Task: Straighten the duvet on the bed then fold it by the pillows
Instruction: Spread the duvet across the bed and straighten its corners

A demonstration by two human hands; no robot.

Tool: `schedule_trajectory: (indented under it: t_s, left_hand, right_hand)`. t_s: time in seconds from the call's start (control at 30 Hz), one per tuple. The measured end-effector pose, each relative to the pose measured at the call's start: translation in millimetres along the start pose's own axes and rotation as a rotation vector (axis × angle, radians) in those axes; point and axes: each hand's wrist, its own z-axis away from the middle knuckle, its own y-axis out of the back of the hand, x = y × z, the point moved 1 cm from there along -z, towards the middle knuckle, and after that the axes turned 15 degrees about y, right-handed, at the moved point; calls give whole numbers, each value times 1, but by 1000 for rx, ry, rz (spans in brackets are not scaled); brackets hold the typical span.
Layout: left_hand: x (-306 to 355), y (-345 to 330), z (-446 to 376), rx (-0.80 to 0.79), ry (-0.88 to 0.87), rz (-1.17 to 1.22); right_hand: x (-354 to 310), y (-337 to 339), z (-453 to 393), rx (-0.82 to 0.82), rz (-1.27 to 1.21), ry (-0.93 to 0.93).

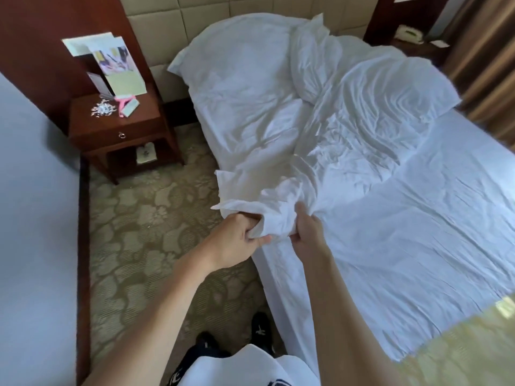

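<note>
A crumpled white duvet (348,135) lies bunched across the upper half of the bed (418,232), running from the near left edge to the far right side. White pillows (245,57) rest against the padded headboard. My left hand (239,238) is shut on the duvet's near edge at the bed's left side. Just to its right, my right hand (306,232) grips the same bunched edge. The lower half of the bed shows the bare white sheet.
A wooden nightstand (119,132) with leaflets and small items stands left of the bed. Patterned carpet (156,218) fills the aisle where my feet are. A grey wall (33,218) lies to the left. A gold bed runner (468,349) crosses the bed's foot, and curtains (485,51) hang at the right.
</note>
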Motion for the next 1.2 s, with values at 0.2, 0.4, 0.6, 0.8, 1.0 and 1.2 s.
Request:
schedule_trajectory:
  t_s: [0.2, 0.4, 0.6, 0.8, 1.0, 1.2]
  left_hand:
    - [-4, 34, 29, 430, 156, 233]
    - [35, 11, -12, 153, 392, -4]
    - [26, -50, -57, 5, 635, 315]
    - [42, -59, -73, 118, 493, 69]
    - [45, -84, -79, -20, 601, -71]
    - [73, -103, -74, 126, 540, -362]
  right_hand:
    - [-7, 34, 18, 33, -72, 172]
    - [-1, 22, 41, -104, 41, 226]
    - [-4, 42, 45, -214, 158, 276]
    - [4, 60, 35, -269, 243, 234]
    - [20, 62, 32, -314, 369, 270]
    - [13, 82, 43, -392, 448, 312]
